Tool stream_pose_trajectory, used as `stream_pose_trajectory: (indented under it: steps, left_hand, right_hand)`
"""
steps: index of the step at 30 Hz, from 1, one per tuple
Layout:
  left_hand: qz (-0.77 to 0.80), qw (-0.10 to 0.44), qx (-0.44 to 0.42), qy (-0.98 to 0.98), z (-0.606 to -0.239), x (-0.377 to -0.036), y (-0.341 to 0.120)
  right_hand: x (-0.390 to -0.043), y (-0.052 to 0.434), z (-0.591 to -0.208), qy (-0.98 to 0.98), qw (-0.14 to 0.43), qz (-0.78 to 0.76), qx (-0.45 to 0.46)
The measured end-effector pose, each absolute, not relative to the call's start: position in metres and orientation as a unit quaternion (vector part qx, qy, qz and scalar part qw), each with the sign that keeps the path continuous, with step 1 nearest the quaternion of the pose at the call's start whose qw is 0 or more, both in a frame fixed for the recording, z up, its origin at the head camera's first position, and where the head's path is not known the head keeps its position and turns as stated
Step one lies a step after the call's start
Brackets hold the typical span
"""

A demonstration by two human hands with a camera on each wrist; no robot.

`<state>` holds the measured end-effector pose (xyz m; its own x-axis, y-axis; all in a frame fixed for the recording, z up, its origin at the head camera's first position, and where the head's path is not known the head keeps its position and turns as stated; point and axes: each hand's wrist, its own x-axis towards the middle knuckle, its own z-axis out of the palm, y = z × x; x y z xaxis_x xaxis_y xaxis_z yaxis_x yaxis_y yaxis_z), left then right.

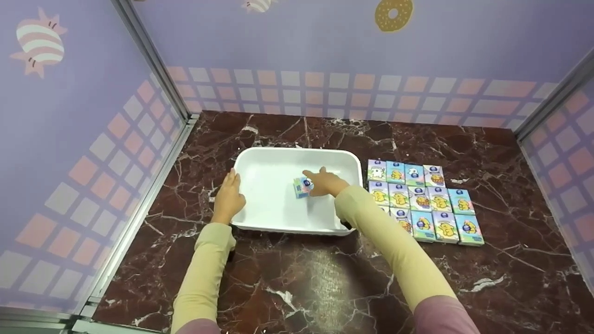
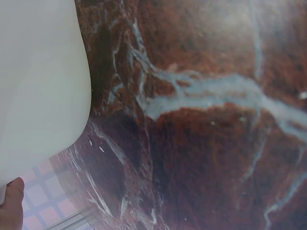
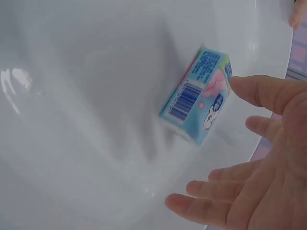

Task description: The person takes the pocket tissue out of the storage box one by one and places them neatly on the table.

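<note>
A small blue tissue pack with a cartoon print [image 1: 301,187] is in the white tray [image 1: 274,224], near its middle. In the right wrist view, the pack [image 3: 198,96] stands tilted with its barcode side showing. My right hand [image 1: 326,182] is beside it with the fingers straight and spread. Its thumb is at the pack's edge; whether it touches I cannot tell. My left hand [image 1: 227,197] holds the tray's left wall, thumb over the rim and fingers along the outside. Only one fingertip of it [image 2: 13,196] shows in the left wrist view.
Right of the tray, several similar packs [image 1: 418,198] lie in close rows, partly hidden by my right sleeve [image 1: 394,236]. The dark red marble tabletop [image 1: 287,283] is bounded by purple printed panels [image 1: 297,41] at the back and sides.
</note>
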<state>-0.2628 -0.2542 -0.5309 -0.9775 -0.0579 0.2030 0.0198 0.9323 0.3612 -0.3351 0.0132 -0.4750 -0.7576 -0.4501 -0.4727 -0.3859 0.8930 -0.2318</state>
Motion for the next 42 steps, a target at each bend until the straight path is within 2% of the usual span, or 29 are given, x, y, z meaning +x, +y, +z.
stream_pose_trajectory:
  steps: [7, 12, 18, 22, 25, 32, 42]
  left_hand:
    - [-0.187, 0.105, 0.016, -0.977, -0.531, -0.261, -0.253]
    - [-0.187, 0.096, 0.017, -0.977, -0.529, -0.262, -0.254]
    - [-0.186, 0.093, 0.013, -0.978, -0.528, -0.262, -0.255]
    - [-0.183, 0.108, 0.007, -0.977, -0.528, -0.261, -0.256]
    - [-0.18, 0.12, 0.001, -0.976, -0.528, -0.261, -0.255]
    - [-0.185, 0.119, 0.003, -0.975, -0.529, -0.262, -0.254]
    - [-0.185, 0.114, 0.006, -0.976, -0.527, -0.261, -0.253]
  right_hand:
    - [-0.324, 0.001, -0.482, 0.914, 0.33, -0.066, -0.228]
    - [-0.324, 0.0, -0.484, 0.903, 0.337, -0.025, -0.265]
    - [-0.333, 0.008, -0.483, 0.9, 0.304, 0.021, -0.312]
    - [-0.338, 0.014, -0.483, 0.921, 0.239, -0.045, -0.305]
    - [-0.34, 0.018, -0.485, 0.933, 0.215, -0.083, -0.276]
    - [-0.344, 0.02, -0.495, 0.947, 0.231, -0.07, -0.212]
    - [-0.344, 0.023, -0.495, 0.945, 0.244, -0.065, -0.207]
